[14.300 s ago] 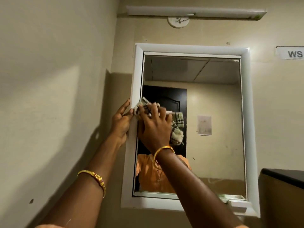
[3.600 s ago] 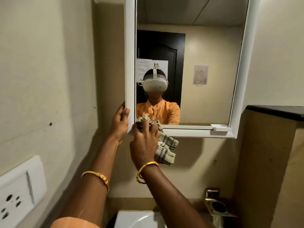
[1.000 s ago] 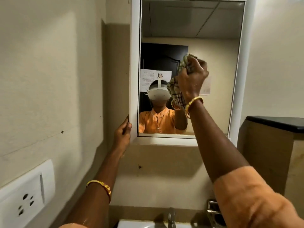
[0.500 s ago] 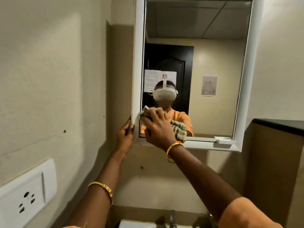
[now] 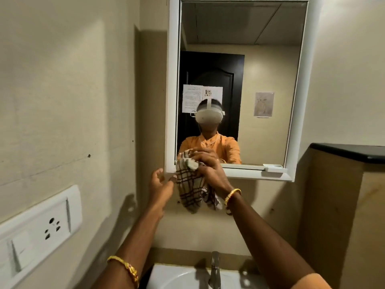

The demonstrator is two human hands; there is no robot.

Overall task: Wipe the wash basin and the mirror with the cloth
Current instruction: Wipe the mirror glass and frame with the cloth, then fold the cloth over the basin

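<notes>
A white-framed mirror [image 5: 260,69] hangs on the beige wall. My right hand [image 5: 210,171] grips a checked brown-and-cream cloth [image 5: 190,192] at the mirror's lower left corner, and the cloth hangs down below the frame. My left hand [image 5: 159,184] is just left of the cloth, below the frame, fingers apart and holding nothing. The white wash basin [image 5: 175,277] shows at the bottom edge, with a metal tap [image 5: 215,270] at its back.
A white socket and switch plate [image 5: 39,226] sits on the left wall. A dark-topped wooden partition [image 5: 343,184] stands at the right. A small white ledge [image 5: 273,166] sticks out at the mirror's lower right.
My left hand has let go of the mirror's left frame edge and dropped below it. My right hand slid the cloth down to the bottom left corner of the frame.
</notes>
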